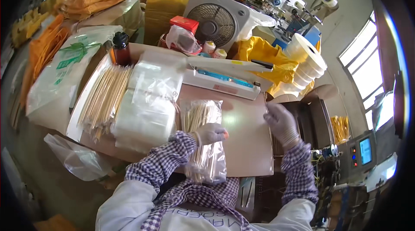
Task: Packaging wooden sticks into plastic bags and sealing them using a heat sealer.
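Note:
A clear plastic bag of thin wooden sticks (201, 162) lies on the table in front of me. My left hand (210, 134), in a whitish glove, rests across its middle with the fingers curled down on it; a bare orange-toned fingertip shows. Over the table's right edge hangs my right hand (283, 123), also gloved, its fingers loosely bent and apart with nothing visible in them. To the left is a stack of empty clear bags (147, 114). Beyond that, loose wooden sticks (106, 97) fill a white tray.
A bag sealer (225, 81) with its arm raised stands at the table's back. Behind it are a grey box fan (212, 23) and a red box (185, 24). A dark bottle (121, 49) stands back left. White film rolls (307, 58) and a lit control screen (365, 151) are right.

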{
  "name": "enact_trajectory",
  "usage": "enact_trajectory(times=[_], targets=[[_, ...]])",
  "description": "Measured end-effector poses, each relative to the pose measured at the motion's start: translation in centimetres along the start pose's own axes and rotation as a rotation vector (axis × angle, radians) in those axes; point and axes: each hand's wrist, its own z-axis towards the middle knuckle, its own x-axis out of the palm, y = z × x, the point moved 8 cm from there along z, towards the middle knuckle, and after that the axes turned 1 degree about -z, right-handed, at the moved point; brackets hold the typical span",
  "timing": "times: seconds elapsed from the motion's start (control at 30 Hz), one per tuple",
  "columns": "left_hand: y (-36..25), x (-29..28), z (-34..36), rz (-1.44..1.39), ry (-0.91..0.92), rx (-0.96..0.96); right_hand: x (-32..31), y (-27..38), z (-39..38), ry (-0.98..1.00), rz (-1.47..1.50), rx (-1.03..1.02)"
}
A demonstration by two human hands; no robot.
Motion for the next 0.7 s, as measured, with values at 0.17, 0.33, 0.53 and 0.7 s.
enact_trajectory(times=[0.17, 0.33, 0.53, 0.7], targets=[[0.3, -8.0, -3.1, 0.274, -0.620, 0.033, -3.5, -1.2, 12.5, -0.034, -0.293, -0.051], [3.0, -9.1, -5.3, 0.324, -0.829, -0.056, -2.4, -8.9, 29.0, -0.012, -0.222, 0.117], [5.2, -8.4, -7.2, 0.116, -0.893, -0.226, 10.0, -25.9, 41.7, 0.323, 0.072, 0.404], [5.0, -8.8, -8.1, 0.129, -0.876, -0.339, 16.3, -26.3, 44.3, 0.154, 0.702, 0.600]])
